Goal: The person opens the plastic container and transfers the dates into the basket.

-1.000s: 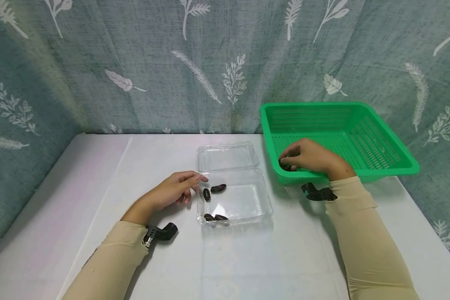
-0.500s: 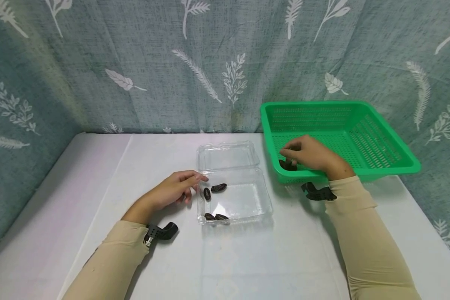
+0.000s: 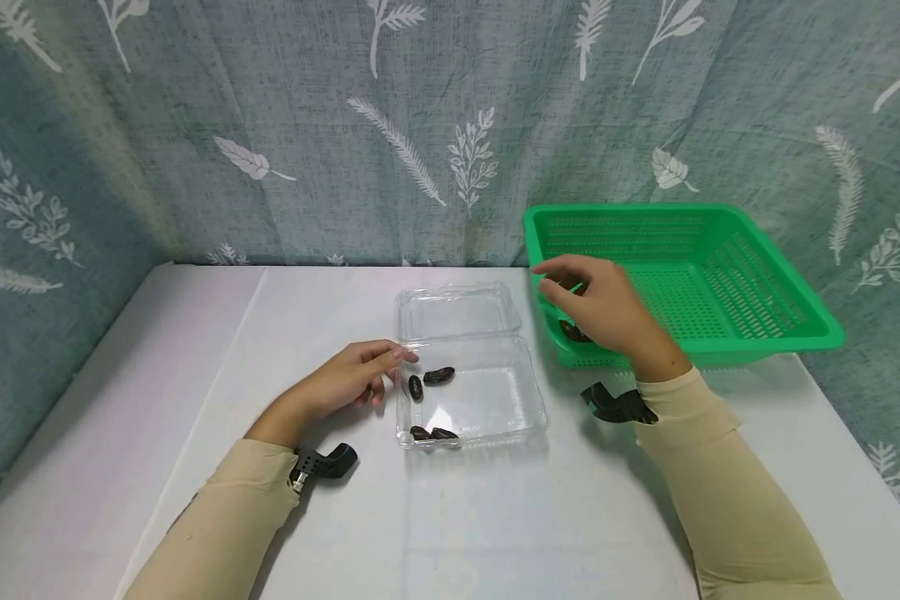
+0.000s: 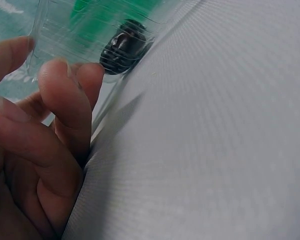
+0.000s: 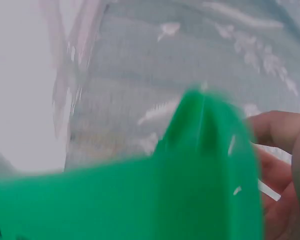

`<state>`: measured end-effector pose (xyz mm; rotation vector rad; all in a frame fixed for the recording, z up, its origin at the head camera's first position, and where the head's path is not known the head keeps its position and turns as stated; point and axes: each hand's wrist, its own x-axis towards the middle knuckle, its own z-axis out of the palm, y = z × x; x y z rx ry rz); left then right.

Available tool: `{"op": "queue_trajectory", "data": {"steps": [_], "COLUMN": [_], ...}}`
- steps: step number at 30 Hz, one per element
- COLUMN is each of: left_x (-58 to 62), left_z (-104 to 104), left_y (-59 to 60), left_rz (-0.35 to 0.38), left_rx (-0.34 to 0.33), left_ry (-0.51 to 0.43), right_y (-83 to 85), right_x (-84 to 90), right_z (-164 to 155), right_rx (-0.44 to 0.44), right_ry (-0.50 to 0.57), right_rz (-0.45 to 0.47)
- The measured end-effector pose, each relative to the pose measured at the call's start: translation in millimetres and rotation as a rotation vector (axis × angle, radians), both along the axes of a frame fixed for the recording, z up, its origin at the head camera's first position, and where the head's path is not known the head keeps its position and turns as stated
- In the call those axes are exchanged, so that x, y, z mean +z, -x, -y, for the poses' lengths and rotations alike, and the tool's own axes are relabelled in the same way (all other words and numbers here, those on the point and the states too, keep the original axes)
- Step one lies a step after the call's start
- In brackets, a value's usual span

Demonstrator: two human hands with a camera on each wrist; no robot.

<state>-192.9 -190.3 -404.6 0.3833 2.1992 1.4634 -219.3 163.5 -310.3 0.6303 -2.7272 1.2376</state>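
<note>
My right hand [image 3: 596, 304] hovers, fingers loosely spread and empty, over the near-left corner of the green basket [image 3: 757, 333], directly above a dark date [image 3: 573, 332], while my relaxed left hand [image 3: 345, 383] touches the clear box [image 3: 487, 417] well leftward.

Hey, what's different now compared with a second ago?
The right hand has lifted out of the green basket toward the clear container, leaving a dark piece in the basket's near-left corner. The left hand stays on the container's left edge; four dark pieces inside are unmoved.
</note>
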Motion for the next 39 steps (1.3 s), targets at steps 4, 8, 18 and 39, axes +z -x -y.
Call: {"op": "queue_trajectory", "data": {"steps": [4, 8, 18, 39], "left_x": [-1.9, -1.8, -3.1, -0.9], "left_z": [0.7, 0.8, 2.3, 1.2], "left_y": [0.8, -0.1, -0.3, -0.8], "left_rz": [-0.003, 0.002, 0.009, 0.003], "left_rx": [-0.002, -0.001, 0.008, 0.002], "left_ry": [-0.005, -0.010, -0.004, 0.006], "right_y": [-9.6, -18.2, -31.6, -47.8], "right_x": [-1.2, -4.5, -18.6, -50.3], "right_z": [16.9, 33.1, 58.6, 88.8], "right_rx": [0.026, 0.089, 0.270, 0.532], "right_ry": [0.067, 0.106, 0.088, -0.102], "right_rz": [-0.035, -0.062, -0.033, 0.197]}}
